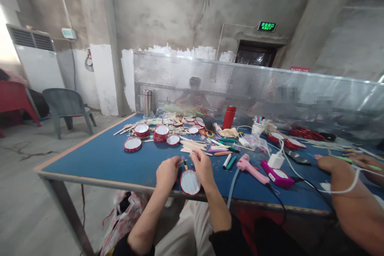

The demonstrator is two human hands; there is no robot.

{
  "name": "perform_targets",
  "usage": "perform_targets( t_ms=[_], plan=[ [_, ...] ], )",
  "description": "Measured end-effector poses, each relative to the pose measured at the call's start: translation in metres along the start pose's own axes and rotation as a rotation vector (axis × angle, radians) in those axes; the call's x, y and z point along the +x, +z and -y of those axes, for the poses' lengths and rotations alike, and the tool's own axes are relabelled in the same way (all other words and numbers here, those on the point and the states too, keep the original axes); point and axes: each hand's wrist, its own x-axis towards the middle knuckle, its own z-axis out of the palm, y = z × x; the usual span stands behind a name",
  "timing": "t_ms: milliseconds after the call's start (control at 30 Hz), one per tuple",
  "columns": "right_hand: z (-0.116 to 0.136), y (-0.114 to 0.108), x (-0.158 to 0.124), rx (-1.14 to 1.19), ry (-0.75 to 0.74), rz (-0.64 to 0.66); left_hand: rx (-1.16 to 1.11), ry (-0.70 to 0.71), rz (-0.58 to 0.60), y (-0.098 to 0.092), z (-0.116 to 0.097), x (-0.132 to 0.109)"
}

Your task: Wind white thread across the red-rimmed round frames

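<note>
Left hand [168,171] has its fingers curled in, tips beside a short dark stick [185,165]; I cannot tell whether they grip it. On the stick's other side, the right hand [203,165] is bent with thumb and fingertips drawn together, and whether anything thin is pinched there cannot be made out. Between the two hands, near the table's front edge, lies a red-rimmed white disc [190,182], pale face upward. The stick projects from the disc's far edge, so the long axis runs from between the wrists outward, away from the body, leaning slightly toward the left hand.

Just beyond the right fingertips, loose wooden craft sticks [192,146] crowd the blue table [99,170]. Farther out past the left hand sit more red-rimmed discs [133,144], some stacked. To the right of the right hand come a white marker [227,161], a teal marker [231,163] and a pink glue gun [252,169]; past these, a purple power strip [277,175] with a white charger [275,161] and trailing cords blocks the way toward a co-worker's forearm [348,192]. Well beyond the right hand, a red thermos [229,118] stands upright.
</note>
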Motion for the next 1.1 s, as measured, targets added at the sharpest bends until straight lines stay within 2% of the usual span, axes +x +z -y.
perform_targets(
  t_ms=[100, 200, 300, 400, 633, 1100],
  plan=[
    [0.009, -0.009, -0.02, -0.057, -0.067, -0.052, -0.003, -0.004, 0.002, 0.001, 0.0, 0.0],
    [0.009, -0.022, -0.044, -0.142, -0.189, -0.041, -0.005, -0.001, 0.003, 0.001, 0.001, 0.0],
    [0.002, -0.033, -0.063, -0.325, -0.397, 0.05, -0.002, 0.003, -0.001, 0.001, 0.001, 0.0],
    [-0.005, -0.038, -0.071, -0.455, -0.499, 0.16, 0.004, 0.002, -0.005, 0.001, 0.001, -0.001],
    [-0.001, -0.029, -0.072, -0.566, -0.536, 0.233, 0.019, -0.002, -0.025, 0.002, 0.0, -0.001],
    [-0.007, -0.023, -0.07, -0.623, -0.533, 0.164, -0.01, 0.005, -0.034, 0.004, 0.001, -0.001]
  ],
)
